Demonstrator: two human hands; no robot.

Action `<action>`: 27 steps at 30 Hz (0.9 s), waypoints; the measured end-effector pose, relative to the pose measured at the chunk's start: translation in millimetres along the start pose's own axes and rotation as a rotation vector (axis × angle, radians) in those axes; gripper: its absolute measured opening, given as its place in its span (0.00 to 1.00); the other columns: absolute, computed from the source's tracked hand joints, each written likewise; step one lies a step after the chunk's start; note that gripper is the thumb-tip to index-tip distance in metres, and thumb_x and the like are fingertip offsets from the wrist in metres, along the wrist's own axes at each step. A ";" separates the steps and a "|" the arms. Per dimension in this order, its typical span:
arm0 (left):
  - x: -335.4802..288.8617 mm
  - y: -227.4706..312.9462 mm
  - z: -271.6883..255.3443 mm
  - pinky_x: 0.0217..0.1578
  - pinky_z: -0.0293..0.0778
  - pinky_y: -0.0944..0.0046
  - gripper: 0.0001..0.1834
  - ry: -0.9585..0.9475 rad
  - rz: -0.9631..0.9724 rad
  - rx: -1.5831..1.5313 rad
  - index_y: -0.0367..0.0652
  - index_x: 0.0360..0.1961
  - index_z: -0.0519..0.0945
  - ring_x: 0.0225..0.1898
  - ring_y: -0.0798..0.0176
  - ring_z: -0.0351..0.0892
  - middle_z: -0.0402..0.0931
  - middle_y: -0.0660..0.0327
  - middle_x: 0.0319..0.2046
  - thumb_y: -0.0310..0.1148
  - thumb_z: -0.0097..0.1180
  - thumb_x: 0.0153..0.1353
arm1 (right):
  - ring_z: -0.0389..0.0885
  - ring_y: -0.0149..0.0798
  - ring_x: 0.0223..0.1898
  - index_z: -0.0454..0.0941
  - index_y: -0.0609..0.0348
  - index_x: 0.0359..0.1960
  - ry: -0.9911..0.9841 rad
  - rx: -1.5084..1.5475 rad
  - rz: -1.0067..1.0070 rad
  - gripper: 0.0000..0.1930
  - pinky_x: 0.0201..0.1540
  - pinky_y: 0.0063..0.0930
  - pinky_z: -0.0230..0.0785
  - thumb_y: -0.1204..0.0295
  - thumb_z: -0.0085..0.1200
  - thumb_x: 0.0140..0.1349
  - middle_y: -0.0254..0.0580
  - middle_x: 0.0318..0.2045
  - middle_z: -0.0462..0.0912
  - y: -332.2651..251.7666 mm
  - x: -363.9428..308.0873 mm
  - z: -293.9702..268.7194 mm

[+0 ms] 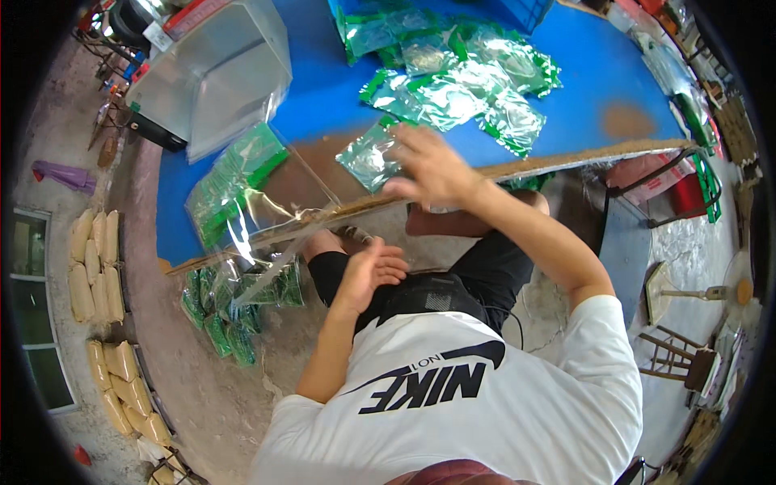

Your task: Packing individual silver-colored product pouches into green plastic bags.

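My right hand point(435, 168) is over the front edge of the blue table point(323, 56), its fingers spread and slightly blurred. Just beside its fingertips lies a clear and green plastic packet point(364, 158), partly covered by the hand; whether they touch I cannot tell. My left hand point(370, 276) hovers above my lap with fingers stretched out and nothing visible in it. To its upper left, a large clear plastic bag point(303, 186) with green packets point(242, 174) inside lies across the table edge. A pile of shiny green packets point(461, 89) covers the table's far middle.
A translucent plastic bin point(242, 73) stands at the table's far left. Filled green bags point(230, 311) sit on the floor below the table edge. Stacked tan sacks point(95, 267) line the left side. A wooden stool point(687, 364) and a metal-framed chair point(663, 194) are at right.
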State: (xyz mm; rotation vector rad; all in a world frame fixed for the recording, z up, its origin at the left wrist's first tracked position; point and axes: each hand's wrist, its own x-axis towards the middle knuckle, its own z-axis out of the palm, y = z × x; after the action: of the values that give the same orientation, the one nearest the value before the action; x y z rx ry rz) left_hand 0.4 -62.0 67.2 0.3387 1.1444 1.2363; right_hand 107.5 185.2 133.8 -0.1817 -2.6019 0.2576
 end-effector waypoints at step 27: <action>25.7 9.1 24.9 0.47 0.81 0.62 0.18 0.332 0.249 -0.394 0.40 0.55 0.75 0.49 0.63 0.81 0.79 0.61 0.49 0.30 0.62 0.65 | 0.68 0.58 0.65 0.74 0.64 0.58 0.038 -0.368 0.328 0.26 0.68 0.51 0.56 0.55 0.51 0.68 0.58 0.62 0.73 74.5 -23.4 -10.5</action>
State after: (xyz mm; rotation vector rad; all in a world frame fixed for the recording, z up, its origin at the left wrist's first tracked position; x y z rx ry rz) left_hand 13.0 -27.7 72.4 -0.0266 1.1253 1.7502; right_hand 138.8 255.0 115.3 -0.7373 -2.5494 -0.1155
